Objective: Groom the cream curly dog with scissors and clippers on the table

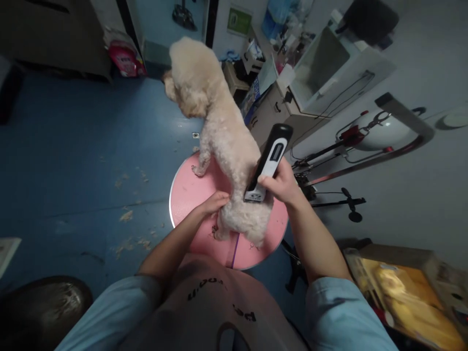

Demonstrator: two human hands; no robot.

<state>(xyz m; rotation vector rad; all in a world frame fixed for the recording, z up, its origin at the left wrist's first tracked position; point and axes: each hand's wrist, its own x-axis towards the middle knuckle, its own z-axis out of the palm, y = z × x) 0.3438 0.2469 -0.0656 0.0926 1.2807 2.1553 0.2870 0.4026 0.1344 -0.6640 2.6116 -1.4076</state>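
A cream, short-coated dog (234,131) stands on a round pink grooming table (186,187), its head at the far end turned to the left and its rump toward me. My right hand (283,183) is wrapped round a black and white hair clipper (269,163). The clipper's blade end rests on the coat of the dog's lower back, and its black butt end points up and away. At the dog's left flank, just ahead of the hind leg, my left hand (216,201) is closed with its fingertips against the fur. Part of its grip is hidden by the coat.
Hair clumps (126,216) lie on the blue floor to the left. A metal grooming arm (391,153) with clamps stands at the right, before the wall. Drawers (274,107) and a white box-like unit (321,68) are behind. A cardboard box (402,253) sits at lower right.
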